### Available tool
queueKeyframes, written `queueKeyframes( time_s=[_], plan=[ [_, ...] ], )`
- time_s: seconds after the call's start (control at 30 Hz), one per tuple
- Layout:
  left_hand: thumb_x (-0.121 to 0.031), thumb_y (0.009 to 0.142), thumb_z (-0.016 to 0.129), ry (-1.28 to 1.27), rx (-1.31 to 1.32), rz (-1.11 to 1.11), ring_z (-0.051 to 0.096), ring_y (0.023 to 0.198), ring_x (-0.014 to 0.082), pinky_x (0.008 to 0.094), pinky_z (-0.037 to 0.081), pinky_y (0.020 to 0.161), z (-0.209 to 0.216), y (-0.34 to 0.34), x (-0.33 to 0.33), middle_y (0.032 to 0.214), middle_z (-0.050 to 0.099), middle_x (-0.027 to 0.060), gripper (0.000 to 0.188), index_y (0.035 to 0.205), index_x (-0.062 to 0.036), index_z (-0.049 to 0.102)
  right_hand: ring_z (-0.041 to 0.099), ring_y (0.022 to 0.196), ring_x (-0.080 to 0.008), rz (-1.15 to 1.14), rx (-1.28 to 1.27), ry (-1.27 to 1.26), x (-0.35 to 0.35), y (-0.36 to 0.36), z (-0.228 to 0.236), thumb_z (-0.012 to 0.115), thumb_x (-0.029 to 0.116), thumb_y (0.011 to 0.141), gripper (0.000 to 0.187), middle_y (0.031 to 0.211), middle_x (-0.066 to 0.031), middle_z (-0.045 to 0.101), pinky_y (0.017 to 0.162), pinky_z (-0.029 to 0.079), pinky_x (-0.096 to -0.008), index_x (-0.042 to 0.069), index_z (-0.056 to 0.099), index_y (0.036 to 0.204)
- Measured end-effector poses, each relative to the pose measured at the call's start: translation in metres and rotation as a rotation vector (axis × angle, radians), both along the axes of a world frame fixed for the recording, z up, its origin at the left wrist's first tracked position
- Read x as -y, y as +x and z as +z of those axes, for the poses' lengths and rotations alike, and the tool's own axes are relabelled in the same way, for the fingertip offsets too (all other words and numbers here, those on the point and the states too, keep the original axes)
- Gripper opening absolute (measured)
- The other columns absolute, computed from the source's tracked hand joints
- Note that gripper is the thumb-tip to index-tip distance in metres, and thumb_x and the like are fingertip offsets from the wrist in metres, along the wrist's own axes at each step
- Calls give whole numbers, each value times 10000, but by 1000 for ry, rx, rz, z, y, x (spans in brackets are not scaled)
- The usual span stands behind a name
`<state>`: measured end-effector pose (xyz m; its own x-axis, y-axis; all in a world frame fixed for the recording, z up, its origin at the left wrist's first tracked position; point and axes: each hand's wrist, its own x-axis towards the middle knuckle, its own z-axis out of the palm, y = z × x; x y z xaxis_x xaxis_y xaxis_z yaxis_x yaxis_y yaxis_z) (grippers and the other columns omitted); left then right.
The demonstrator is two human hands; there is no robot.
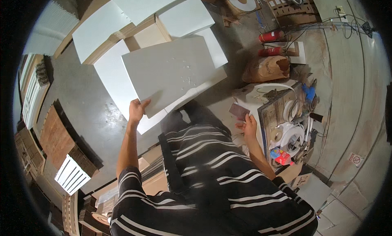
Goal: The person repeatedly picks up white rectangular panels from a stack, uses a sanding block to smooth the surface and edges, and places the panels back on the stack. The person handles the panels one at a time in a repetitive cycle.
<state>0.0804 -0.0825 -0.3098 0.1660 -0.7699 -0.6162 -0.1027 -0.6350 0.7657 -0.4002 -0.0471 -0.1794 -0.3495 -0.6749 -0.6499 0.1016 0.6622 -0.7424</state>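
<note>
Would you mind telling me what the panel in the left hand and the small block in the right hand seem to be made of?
The white panel, gripped at its corner by the left hand, looks like laminated board: smooth matte face, and the stacked boards beside it show tan raw edges. The dark block at the right hand is flat and brownish, possibly wood or an abrasive pad; too small to tell.

free: grey floor (87,113) left | blocked: stacked white panels (134,44) ahead, cluttered bench (286,125) right

White panel (171,70) — flat, tilted, atop stack
</note>
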Motion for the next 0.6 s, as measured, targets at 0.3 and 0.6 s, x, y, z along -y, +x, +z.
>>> queueKeyframes(
  time_s=[0.3, 0.6],
  plan=[
    [-236, 857, 648, -58, 304, -80, 547, 478, 145, 319, 433, 457, 189, -34, 6, 521, 569, 110, 356, 654, 55, 613, 631, 570, -158, 125, 44, -16, 32, 1, -34, 537, 287, 999, 220, 858, -118, 669, 533, 528, -304, 76, 503, 945],
    [-239, 904, 632, -185, 274, -160, 604, 542, 148, 301, 456, 439, 233, -110, 54, 724, 646, 140, 281, 921, 35, 571, 636, 560, -148, 81, 154, -80, 60, 4, -40, 516, 276, 1006, 241, 823, -80, 686, 495, 508, -293, 54, 594, 1059]
  ],
)
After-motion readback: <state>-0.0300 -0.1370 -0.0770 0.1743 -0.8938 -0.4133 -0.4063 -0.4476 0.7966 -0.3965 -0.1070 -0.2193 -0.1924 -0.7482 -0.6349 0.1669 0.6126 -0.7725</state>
